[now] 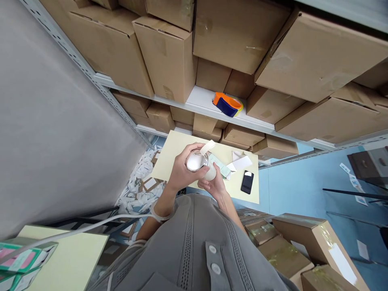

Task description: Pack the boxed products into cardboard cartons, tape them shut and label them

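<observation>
My left hand (181, 166) is closed around a shiny silver round cap (195, 161), which faces up towards me. Just beside it is a whitish, frosted rounded container (210, 173), cupped from the right by my right hand (216, 184). Cap and container touch or nearly touch; whether they are joined I cannot tell. A short cream strip (207, 147) sticks up at the cap's far side. Past my hands, a pale green flat carton (220, 165) lies on the cream table (172, 147).
White papers (242, 162) and a black phone (247, 182) lie on the table's right. An orange and blue tape dispenser (227, 104) sits on the shelf among cardboard boxes (165, 56). Packing scraps (136, 182) cover the floor at left; taped boxes (281, 258) stand at lower right.
</observation>
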Motion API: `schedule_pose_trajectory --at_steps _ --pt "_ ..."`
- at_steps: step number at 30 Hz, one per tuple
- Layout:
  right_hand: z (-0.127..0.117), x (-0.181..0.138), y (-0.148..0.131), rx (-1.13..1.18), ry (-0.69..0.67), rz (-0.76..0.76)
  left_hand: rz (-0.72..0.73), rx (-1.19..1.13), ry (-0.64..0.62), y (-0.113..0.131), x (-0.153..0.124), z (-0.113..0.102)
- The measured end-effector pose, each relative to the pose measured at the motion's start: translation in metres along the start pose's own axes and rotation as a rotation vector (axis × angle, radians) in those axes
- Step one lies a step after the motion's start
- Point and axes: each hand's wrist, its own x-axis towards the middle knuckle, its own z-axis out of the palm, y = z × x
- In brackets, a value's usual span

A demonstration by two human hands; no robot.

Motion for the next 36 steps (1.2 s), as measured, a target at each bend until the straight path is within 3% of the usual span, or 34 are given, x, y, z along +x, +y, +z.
schedule_pose_trajectory --at_steps 5,13,17,21,24,30,36 --pt "0.001 -0.001 0.0 0.029 0.03 -0.011 0.01 0.007 -0.021 0.003 -0.002 0.003" --pt "-0.002 -0.004 0.004 0.108 0.193 -0.189 0.03 -0.015 -0.069 0.005 -0.003 0.001" --pt "-0.003 -0.006 0.007 0.109 0.197 -0.228 0.027 -0.047 0.004 0.002 -0.005 0.003" --pt "0.0 -0.01 0.006 0.034 0.26 -0.421 -0.016 -0.111 0.212 -0.005 -0.002 0.005" --pt "0.001 -0.019 -0.001 -0.188 0.264 -0.619 -0.101 -0.257 0.33 -0.015 0.003 0.0" --pt "0.013 -0.045 -0.021 -0.857 0.314 -0.938 -0.413 -0.684 0.42 -0.053 0.012 -0.017" --pt "0.039 -0.05 -0.028 -1.396 0.18 -1.146 -0.781 -1.015 0.262 -0.085 0.004 0.0"
